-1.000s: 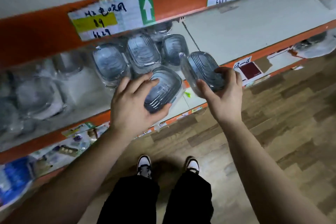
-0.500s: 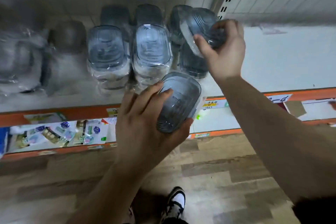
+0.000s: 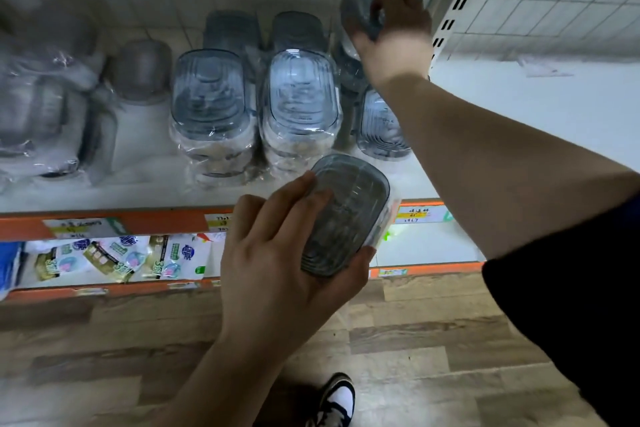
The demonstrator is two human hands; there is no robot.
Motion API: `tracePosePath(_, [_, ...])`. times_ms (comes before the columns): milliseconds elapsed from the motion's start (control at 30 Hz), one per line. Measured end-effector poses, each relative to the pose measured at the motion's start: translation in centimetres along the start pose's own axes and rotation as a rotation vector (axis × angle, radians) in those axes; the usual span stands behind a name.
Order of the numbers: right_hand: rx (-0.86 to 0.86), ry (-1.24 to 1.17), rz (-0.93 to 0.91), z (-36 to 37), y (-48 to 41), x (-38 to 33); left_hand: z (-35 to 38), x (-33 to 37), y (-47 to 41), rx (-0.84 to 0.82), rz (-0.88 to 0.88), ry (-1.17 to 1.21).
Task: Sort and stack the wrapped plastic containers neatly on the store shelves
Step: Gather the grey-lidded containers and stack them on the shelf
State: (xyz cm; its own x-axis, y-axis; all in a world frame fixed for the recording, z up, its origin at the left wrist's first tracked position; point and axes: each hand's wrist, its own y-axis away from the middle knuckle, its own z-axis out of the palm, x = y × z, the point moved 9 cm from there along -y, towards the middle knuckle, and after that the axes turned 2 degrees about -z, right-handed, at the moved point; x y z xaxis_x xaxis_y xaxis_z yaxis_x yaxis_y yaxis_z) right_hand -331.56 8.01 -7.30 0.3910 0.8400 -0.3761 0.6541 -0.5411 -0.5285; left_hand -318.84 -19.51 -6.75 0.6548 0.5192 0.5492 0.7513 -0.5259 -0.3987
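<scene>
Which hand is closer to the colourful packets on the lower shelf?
Left. The left hand, holding a wrapped container, is just right of the colourful packets. The right hand is up at the back of the upper shelf, gripping a second container.

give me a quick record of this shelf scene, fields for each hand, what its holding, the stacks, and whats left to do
left hand: grips a wrapped container in front of the shelf edge, off the shelf
right hand: fingers curled round a second container at the back right of the row
shelf: white, orange front rail
stacks: left front stack and middle front stack, more behind; single container at right front
lower shelf: sachet packets
left to do: both held containers not yet released
</scene>
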Motion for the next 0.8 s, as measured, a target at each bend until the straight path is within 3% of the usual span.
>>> tracePosePath(200, [-0.322, -0.053, -0.104, 0.7, 0.3, -0.2, 0.8, 1.2, -0.1, 0.006, 0.003, 0.027])
tracePosePath(367, [-0.249, -0.258, -0.005, -2.7, 2.8, 3.9, 1.6, 2.5, -1.8, 0.083, -0.025, 0.066])
tracePosePath(533, [-0.227, -0.246, 0.134, -5.2, 7.5, 9.5, 3.1, 3.8, -4.9, 0.202, -0.033, 0.085])
tracePosePath(800, [-0.272, -0.28, 0.104, -7.7, 14.0, 11.7, 7.0, 4.6, -9.2, 0.222, -0.105, -0.2])
